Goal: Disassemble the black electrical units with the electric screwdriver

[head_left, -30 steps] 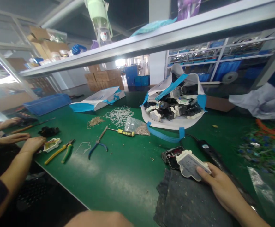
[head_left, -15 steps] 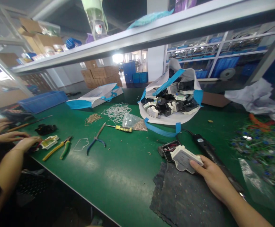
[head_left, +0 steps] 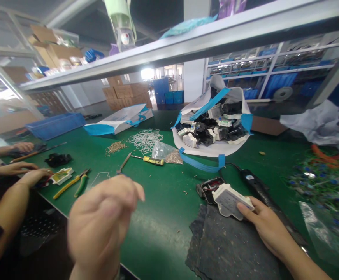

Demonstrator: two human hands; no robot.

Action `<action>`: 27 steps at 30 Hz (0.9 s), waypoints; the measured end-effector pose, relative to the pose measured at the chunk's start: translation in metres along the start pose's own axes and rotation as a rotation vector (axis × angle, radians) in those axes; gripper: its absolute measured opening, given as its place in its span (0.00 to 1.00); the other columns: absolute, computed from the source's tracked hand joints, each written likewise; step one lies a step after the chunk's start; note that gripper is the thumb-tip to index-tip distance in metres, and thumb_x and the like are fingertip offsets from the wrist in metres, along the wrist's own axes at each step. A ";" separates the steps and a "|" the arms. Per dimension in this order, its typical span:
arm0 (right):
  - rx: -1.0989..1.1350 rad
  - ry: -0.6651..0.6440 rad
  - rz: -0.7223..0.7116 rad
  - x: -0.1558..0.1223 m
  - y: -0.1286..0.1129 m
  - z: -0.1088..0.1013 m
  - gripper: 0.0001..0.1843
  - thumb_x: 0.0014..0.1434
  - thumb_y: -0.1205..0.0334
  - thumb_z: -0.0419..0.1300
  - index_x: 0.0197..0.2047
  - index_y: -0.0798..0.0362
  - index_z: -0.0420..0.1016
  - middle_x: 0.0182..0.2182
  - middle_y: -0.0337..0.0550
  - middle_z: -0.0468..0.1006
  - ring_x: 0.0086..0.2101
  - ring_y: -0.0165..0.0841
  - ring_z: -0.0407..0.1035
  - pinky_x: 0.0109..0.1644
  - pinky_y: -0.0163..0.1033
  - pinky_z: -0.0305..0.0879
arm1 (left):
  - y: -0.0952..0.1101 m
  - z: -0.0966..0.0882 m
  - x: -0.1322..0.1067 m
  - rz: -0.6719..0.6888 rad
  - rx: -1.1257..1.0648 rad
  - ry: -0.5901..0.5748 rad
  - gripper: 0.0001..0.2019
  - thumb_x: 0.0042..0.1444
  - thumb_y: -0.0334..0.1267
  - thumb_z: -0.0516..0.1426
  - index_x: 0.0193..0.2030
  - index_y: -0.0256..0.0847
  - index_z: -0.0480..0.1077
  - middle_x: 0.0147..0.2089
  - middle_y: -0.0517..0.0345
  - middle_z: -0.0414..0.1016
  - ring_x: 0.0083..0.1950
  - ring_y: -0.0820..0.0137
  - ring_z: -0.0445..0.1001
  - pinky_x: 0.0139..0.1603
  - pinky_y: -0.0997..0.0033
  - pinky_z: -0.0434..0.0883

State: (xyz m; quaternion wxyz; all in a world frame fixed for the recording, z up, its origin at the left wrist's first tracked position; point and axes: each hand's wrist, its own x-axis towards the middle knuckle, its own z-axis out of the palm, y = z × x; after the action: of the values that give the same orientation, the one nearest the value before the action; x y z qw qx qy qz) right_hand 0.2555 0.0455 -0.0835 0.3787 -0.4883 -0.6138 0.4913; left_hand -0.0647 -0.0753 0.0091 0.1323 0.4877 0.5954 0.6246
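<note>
My right hand (head_left: 267, 227) grips a white plastic housing (head_left: 229, 198) by its near edge, thumb on top. The housing rests against a black open part with red wires (head_left: 210, 186) at the far edge of a dark cloth mat (head_left: 230, 249). A black corded power tool (head_left: 255, 182) lies just behind my right hand. My left hand (head_left: 102, 221) is raised in front of the camera at lower left, blurred, its fingers loosely bent, and I see nothing in it. It hides the blue-handled pliers on the green table (head_left: 157, 217).
A white bag with blue straps (head_left: 213, 128) holds several black and white parts. A yellow screwdriver (head_left: 151, 159), a screw bag (head_left: 169, 153), wire frames (head_left: 146, 140) and yellow-green pliers (head_left: 72, 182) lie mid-table. A co-worker's hands (head_left: 32, 177) work at the left edge.
My left hand has come up into view at lower left, covering the blue pliers. My right hand stays on the white housing. The camera has shifted slightly.
</note>
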 end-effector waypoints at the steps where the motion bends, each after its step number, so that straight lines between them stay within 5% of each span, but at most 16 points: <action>1: 0.011 -0.011 0.003 0.000 0.001 0.000 0.20 0.47 0.43 0.59 0.32 0.53 0.69 0.28 0.41 0.73 0.31 0.43 0.67 0.32 0.37 0.63 | -0.009 0.001 0.008 -0.038 0.141 -0.034 0.07 0.54 0.40 0.54 0.37 0.41 0.68 0.36 0.56 0.71 0.36 0.68 0.69 0.37 0.66 0.68; 4: 0.020 -0.031 0.020 0.001 0.002 0.000 0.21 0.47 0.43 0.59 0.33 0.53 0.68 0.29 0.42 0.73 0.33 0.43 0.67 0.34 0.37 0.63 | -0.048 0.003 0.035 -0.235 0.787 -0.231 0.04 0.50 0.38 0.56 0.30 0.40 0.70 0.31 0.57 0.73 0.34 0.65 0.71 0.37 0.68 0.66; 8: -0.022 -0.030 0.038 0.001 0.001 0.001 0.22 0.47 0.41 0.57 0.33 0.53 0.67 0.27 0.41 0.72 0.31 0.43 0.67 0.33 0.37 0.61 | -0.103 0.002 0.054 -0.344 1.035 -0.354 0.03 0.49 0.33 0.56 0.27 0.36 0.70 0.29 0.53 0.72 0.35 0.63 0.71 0.36 0.66 0.65; 11: -0.022 -0.026 0.045 0.001 -0.001 0.001 0.22 0.47 0.41 0.57 0.33 0.53 0.67 0.27 0.41 0.72 0.30 0.43 0.67 0.32 0.37 0.61 | -0.124 0.003 0.057 -0.374 1.122 -0.420 0.07 0.54 0.37 0.54 0.33 0.34 0.68 0.33 0.55 0.71 0.37 0.68 0.70 0.39 0.65 0.67; 17: 0.013 -0.044 0.059 0.000 0.001 0.000 0.23 0.48 0.41 0.58 0.35 0.54 0.66 0.29 0.43 0.73 0.30 0.42 0.67 0.31 0.37 0.62 | -0.132 0.012 0.061 -0.364 1.175 -0.451 0.09 0.57 0.38 0.52 0.37 0.33 0.67 0.36 0.55 0.69 0.38 0.69 0.70 0.41 0.63 0.68; 27: -0.018 -0.054 0.022 0.002 0.005 -0.002 0.22 0.49 0.42 0.57 0.33 0.53 0.67 0.28 0.41 0.72 0.31 0.43 0.66 0.32 0.38 0.62 | -0.135 0.060 0.090 -0.349 0.985 -0.507 0.11 0.57 0.39 0.52 0.42 0.34 0.66 0.41 0.53 0.68 0.40 0.69 0.69 0.41 0.63 0.69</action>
State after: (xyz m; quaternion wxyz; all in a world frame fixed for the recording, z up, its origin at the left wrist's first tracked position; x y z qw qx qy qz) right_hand 0.2584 0.0482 -0.0878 0.3524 -0.4849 -0.6227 0.5029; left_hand -0.1186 0.0637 -0.0789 0.1294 0.5208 0.8371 0.1063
